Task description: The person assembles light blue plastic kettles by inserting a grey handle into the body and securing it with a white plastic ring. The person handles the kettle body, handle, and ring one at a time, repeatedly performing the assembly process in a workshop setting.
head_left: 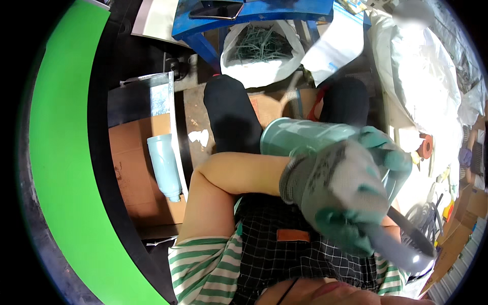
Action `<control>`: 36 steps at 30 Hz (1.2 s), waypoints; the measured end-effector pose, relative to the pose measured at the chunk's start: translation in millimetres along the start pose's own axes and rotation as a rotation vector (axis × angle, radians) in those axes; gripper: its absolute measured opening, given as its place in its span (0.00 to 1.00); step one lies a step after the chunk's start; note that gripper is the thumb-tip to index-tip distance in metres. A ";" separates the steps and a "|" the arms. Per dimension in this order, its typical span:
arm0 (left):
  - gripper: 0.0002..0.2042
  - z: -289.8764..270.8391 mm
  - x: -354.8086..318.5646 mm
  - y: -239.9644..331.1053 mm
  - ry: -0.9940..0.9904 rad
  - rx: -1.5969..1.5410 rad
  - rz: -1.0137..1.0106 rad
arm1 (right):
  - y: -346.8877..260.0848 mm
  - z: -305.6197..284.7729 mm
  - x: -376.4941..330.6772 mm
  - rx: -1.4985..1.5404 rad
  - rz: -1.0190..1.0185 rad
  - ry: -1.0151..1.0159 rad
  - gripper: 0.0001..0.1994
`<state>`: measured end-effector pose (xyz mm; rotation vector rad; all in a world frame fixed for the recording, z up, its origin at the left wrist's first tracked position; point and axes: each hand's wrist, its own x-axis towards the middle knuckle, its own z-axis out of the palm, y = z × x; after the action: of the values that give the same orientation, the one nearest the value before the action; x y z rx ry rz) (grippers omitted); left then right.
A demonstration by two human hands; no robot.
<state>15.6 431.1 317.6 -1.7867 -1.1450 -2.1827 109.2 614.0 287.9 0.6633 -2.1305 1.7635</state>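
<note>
My left hand [348, 190], in a grey knit glove with green coating, reaches across my lap from the left. Its fingers are closed on a looped grey strip [406, 254], shiny like metal and blurred at its near part; its exact kind is unclear. Just beyond it, my right hand [384, 150], in a matching glove, grips a pale green plastic bottle [310, 134]. That bottle lies sideways over my lap, its broad end towards the left. My left glove hides part of it. A pale blue bottle [165, 165] rests in the box to my left, neck towards me.
The pale blue bottle's cardboard box [137, 178] stands beside a long green surface [63, 152] on the left. Ahead, a white bag [256, 76] holds green plastic shavings [262, 43] beneath a blue stool [279, 10] bearing a phone [217, 10]. Large white sacks [422, 76] stand at right.
</note>
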 end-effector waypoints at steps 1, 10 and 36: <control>0.17 7.9 1.3 3.5 -0.029 0.039 0.060 | 0.4 2.0 -1.6 0.032 0.012 0.025 0.48; 0.11 -67.9 -49.1 -26.9 0.932 -0.743 -0.974 | 9.9 22.0 -1.5 0.264 0.147 0.186 0.52; 0.12 -11.0 -61.3 1.1 0.669 -0.140 -0.907 | -18.9 1.1 12.3 -0.178 -0.043 -0.187 0.29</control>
<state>26.2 401.0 264.0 -0.3908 -1.8101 -2.9899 108.7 608.3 309.8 0.8472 -2.3433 1.5194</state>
